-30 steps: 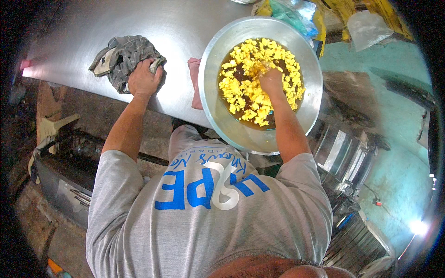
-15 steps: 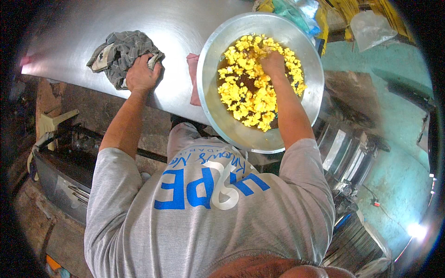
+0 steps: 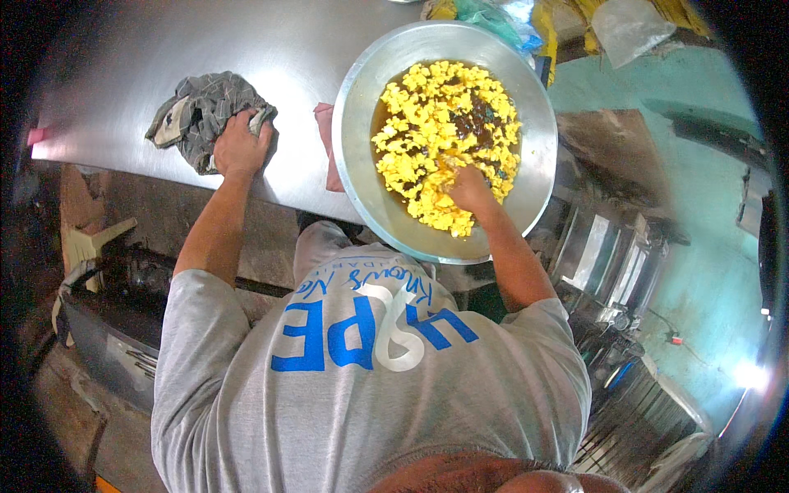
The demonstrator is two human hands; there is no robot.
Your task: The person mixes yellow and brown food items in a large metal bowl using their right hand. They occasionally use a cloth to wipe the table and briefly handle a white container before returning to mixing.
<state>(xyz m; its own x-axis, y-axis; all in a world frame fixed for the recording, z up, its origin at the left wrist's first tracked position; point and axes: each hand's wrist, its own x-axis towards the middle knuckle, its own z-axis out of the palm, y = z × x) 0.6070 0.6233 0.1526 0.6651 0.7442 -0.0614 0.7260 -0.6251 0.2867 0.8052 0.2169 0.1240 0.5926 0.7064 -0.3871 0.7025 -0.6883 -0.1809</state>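
Note:
My left hand (image 3: 241,146) lies over a crumpled grey checked cloth (image 3: 204,123) on the metal table, its fingers bent into the folds and its thumb off to the side. To the right, a wide metal bowl (image 3: 532,152) holds dark brown liquid under a layer of bright yellow, lumpy pieces (image 3: 427,111). The pieces look ragged and petal-like, but their kind is unclear. Low in the bowl, my right hand (image 3: 471,189) reaches down into these pieces. Its fingertips are hidden among them, so I cannot see whether they hold anything.
A pink cloth (image 3: 327,148) lies between the table and the bowl's left rim. Plastic bags (image 3: 497,20) sit behind the bowl. A dark bin (image 3: 115,329) stands below the table at left. Metal equipment (image 3: 604,263) stands to the right near the turquoise floor (image 3: 707,246).
My right hand has moved from the far side of the bowl toward its near side, exposing dark liquid at the upper right. The left hand stays on the cloth. The view has shifted slightly.

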